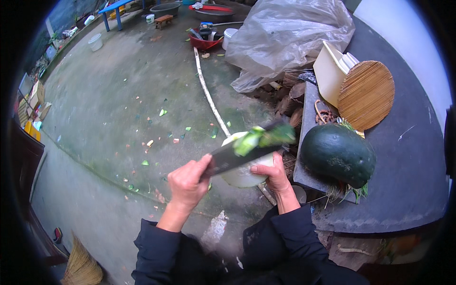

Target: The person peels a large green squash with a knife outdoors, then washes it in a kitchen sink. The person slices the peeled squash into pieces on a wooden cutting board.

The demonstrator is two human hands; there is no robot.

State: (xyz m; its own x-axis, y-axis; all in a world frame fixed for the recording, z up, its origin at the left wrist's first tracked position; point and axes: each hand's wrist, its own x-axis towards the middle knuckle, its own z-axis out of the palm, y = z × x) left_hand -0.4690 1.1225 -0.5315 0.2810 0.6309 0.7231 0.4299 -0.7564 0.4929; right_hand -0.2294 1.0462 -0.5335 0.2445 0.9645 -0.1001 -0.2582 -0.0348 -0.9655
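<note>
In my left hand [188, 182] is the handle of a broad dark-bladed kitchen knife [226, 161], its blade pointing up and to the right. Green peel [249, 141] lies over the blade, blurred by motion. My right hand [277, 178] grips a thick piece of pale white melon [242, 179] from its right side, thumb on the near face. The blade crosses in front of the melon piece and hides part of it; whether the two touch I cannot tell. To the right, a large dark green melon [336, 155] rests on a grey slab [307, 107].
Scraps of green peel [163, 112] dot the concrete floor [103, 107]. A pale pole [206, 89] lies ahead. Stacked logs [294, 94] sit beneath plastic sheeting [288, 35]. A round slatted lid [367, 94] leans on a cream tub [327, 74]. A broom [82, 263] stands lower left.
</note>
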